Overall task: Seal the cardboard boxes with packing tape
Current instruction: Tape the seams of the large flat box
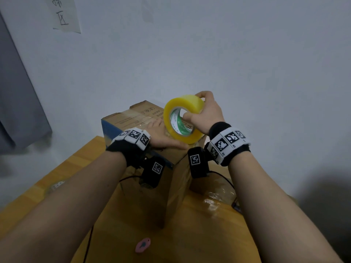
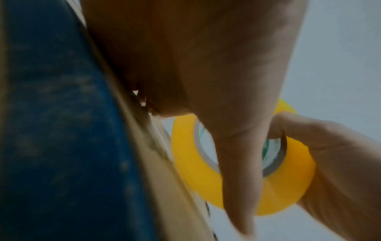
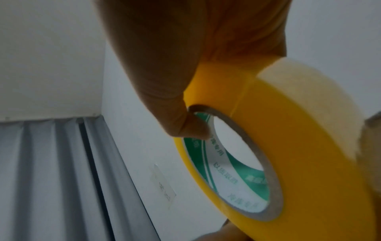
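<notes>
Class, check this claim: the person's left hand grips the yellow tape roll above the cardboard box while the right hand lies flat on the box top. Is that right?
The hands are swapped. In the head view the right hand grips the yellow tape roll, thumb through its core, while the left hand lies flat on the cardboard box top.

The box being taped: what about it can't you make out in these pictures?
- Head view: the near top of the cardboard box lies under the left hand and the tape roll, gripped by the right hand, so the strip's near end is hidden.
- Head view: print on the box top is too small to read.
- Left wrist view: the box side is blurred.
- Right wrist view: only a blurred brown edge shows.
</notes>
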